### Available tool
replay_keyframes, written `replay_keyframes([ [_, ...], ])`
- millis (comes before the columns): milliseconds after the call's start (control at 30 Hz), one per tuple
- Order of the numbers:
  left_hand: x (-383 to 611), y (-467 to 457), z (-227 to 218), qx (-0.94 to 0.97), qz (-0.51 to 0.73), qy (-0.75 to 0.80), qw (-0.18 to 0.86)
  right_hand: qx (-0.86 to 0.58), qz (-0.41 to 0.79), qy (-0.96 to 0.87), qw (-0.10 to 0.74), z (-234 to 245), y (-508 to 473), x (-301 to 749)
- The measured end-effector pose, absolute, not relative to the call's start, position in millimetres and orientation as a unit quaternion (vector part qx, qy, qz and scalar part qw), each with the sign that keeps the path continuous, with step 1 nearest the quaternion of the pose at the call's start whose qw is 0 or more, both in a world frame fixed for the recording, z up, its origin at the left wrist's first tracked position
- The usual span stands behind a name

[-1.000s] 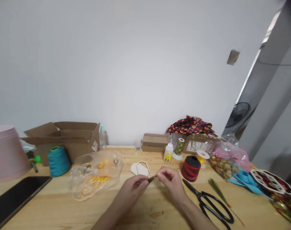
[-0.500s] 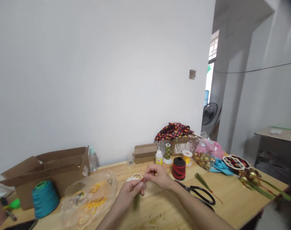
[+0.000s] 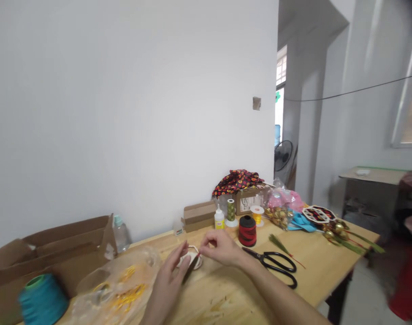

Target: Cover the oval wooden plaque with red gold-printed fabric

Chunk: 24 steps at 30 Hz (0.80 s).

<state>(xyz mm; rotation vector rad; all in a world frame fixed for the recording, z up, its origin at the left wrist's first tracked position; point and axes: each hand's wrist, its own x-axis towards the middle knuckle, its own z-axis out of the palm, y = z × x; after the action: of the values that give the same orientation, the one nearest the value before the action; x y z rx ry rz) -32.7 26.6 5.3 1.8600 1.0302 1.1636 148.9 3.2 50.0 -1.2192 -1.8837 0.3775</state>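
My right hand (image 3: pixel 218 247) pinches the red cord top of a dark green thread tassel (image 3: pixel 190 271), which hangs slanting down to the left. Beside it, my left hand (image 3: pixel 172 273) has thumb and fingers apart, with the tassel close to its thumb. A small white round piece with a raised loop (image 3: pixel 196 261) lies on the table behind the tassel, partly hidden by my hands. To the right of my right forearm lie black-handled scissors (image 3: pixel 277 264). Beyond them rests another green tassel (image 3: pixel 279 244) with a red cord.
A clear bag of yellow pieces (image 3: pixel 91 295) and a teal thread cone (image 3: pixel 43 300) are at left by an open carton (image 3: pixel 73 241). Behind my hands stand a glue bottle (image 3: pixel 219 220), a red-and-black spool (image 3: pixel 247 231) and a yellow spool (image 3: pixel 257 215). Gold bells (image 3: pixel 334 231) lie at right.
My left fingers have come off the tassel and spread apart, while my right hand keeps its pinch on the red cord. The tassel now slants. The view has turned to the right.
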Motion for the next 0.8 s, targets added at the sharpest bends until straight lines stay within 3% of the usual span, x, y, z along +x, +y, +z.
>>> replay_keyframes([
  [200,-35.6,40.7,-18.2,0.751,0.393,0.419,0.326,-0.557,0.146,-0.76,0.303,86.5,-56.6,283.5],
  [400,-28.0,36.9,-36.0,0.773,0.364,0.424,0.299,-0.684,-0.056,-0.652,0.322,96.2,-60.9,356.4],
  [500,-31.5,32.7,-40.7,0.765,0.36,0.431,0.316,-0.706,-0.133,-0.611,0.331,63.5,-66.2,358.3],
  [667,-36.2,31.7,-41.7,0.716,0.386,0.447,0.373,-0.716,-0.131,-0.615,0.304,-23.3,-129.8,348.8],
  [800,-30.3,29.8,-34.2,0.68,0.405,0.45,0.414,-0.73,-0.191,-0.508,0.415,-96.5,-194.9,340.6],
])
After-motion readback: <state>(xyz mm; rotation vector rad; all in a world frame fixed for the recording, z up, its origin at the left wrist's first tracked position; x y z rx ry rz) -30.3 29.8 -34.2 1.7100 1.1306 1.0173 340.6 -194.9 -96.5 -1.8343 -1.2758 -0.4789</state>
